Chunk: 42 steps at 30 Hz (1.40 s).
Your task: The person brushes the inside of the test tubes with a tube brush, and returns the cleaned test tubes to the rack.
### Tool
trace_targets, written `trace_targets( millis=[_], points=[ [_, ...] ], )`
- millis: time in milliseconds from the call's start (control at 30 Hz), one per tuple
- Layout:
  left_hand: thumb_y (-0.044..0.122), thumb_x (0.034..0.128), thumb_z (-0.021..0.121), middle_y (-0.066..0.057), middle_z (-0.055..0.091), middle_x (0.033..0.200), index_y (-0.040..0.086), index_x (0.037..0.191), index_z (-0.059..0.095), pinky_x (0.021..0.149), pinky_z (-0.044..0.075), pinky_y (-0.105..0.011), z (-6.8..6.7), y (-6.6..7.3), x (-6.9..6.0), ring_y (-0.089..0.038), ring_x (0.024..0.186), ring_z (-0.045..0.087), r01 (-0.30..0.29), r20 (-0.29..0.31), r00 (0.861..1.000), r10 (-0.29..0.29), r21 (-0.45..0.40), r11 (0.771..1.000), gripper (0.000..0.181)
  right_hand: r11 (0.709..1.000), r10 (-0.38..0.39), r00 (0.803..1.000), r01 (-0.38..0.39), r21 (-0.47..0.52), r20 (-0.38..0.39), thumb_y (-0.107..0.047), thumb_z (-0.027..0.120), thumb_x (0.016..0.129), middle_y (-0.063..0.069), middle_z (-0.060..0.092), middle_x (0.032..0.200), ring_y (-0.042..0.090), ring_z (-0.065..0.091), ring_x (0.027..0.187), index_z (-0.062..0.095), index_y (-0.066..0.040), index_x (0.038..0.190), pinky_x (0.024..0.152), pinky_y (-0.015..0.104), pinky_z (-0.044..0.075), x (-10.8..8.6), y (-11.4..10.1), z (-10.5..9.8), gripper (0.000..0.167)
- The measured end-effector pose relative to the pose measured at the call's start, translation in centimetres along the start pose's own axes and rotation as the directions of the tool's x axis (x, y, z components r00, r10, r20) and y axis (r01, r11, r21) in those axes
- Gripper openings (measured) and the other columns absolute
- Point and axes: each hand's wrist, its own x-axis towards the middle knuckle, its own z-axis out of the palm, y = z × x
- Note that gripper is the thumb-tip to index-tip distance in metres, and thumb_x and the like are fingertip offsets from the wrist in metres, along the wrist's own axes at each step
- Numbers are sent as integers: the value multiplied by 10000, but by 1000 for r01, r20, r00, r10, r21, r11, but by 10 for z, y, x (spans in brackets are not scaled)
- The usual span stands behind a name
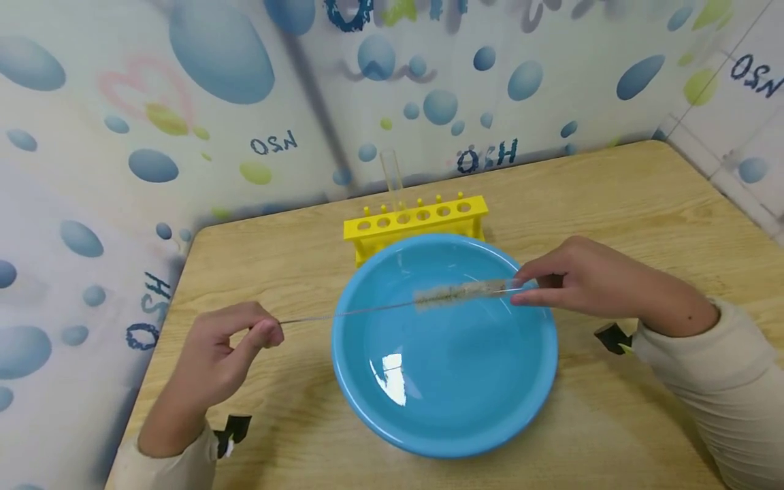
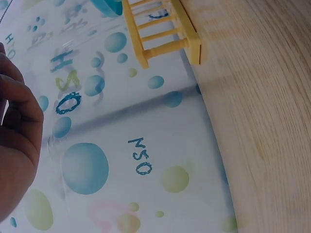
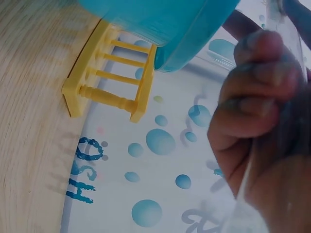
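Observation:
My left hand [image 1: 223, 350] pinches the thin twisted-wire handle of a test tube brush [image 1: 450, 296] between thumb and fingers, left of a blue basin [image 1: 444, 446]. The brush stretches nearly level across the basin, bristles to the right. Over the basin's right rim, my right hand [image 1: 591, 282] grips a clear glass test tube [image 1: 499, 287] between thumb and fingers. The bristles lie along the tube; how far inside they sit is hard to tell. In the right wrist view, curled fingers [image 3: 257, 94] hold the glass. The left wrist view shows only part of the left hand [image 2: 19, 121].
Behind the basin stands a yellow test tube rack [image 1: 416, 221], with another clear test tube [image 1: 392, 173] upright in it. Everything rests on a wooden table [image 1: 263, 258]. A wall with blue drop patterns [image 1: 441, 107] borders its back edge.

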Motion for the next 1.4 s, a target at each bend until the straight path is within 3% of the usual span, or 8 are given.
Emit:
trace_targets(
  millis=[100,233,533,733,800,1033,1400],
  points=[
    [6,987,585,13,631,701,121,790,688,653,479,-163,-1,1,-1,-28,668,551,3,4,1000,-3,2,1000,250,998,16,997,-20,52,71,-377,688,946,-185,526,629,-3,478,566,755,-210,1090,496,186,415,0,1,-1,231],
    [35,995,587,9,631,699,119,789,688,651,478,-163,-2,1,-2,-24,667,551,-9,1,1000,9,1,1000,244,996,-23,996,15,87,90,-351,684,954,-184,521,622,-11,463,547,755,-190,1089,481,188,403,0,2,-2,222],
    [1,990,576,14,626,698,127,777,676,618,482,-161,-5,1,-4,-8,657,557,1,14,1000,-1,-5,1000,267,1000,-14,1000,14,7,-1,-373,768,876,-196,475,604,-8,461,558,764,-246,1000,487,184,403,0,1,-2,178],
    [-39,963,597,34,640,718,154,810,691,617,482,-154,-9,1,-8,-5,657,565,44,16,999,-45,32,999,264,997,27,992,-35,62,127,-384,633,985,-176,469,604,5,456,532,736,-235,1017,482,192,398,1,1,-1,183],
    [-55,956,598,43,647,731,155,821,697,611,478,-156,-10,1,-8,-7,658,562,53,16,998,-54,36,998,269,997,19,990,-30,74,139,-374,622,994,-179,452,592,2,446,519,739,-224,1027,471,192,389,1,2,-2,192],
    [-44,969,583,37,653,740,113,819,702,580,450,-185,-12,3,-10,-12,652,537,48,8,999,-48,17,999,248,997,-22,994,14,75,106,-372,684,953,-190,445,579,1,454,513,731,-268,962,467,193,382,-4,1,-5,114],
    [-81,958,575,51,655,757,96,819,700,585,453,-189,-14,3,-12,-20,654,539,72,26,997,-71,-16,997,258,997,-19,995,11,78,98,-395,726,916,-185,437,582,1,444,515,731,-275,936,457,190,366,-6,3,-4,122]
  ],
)
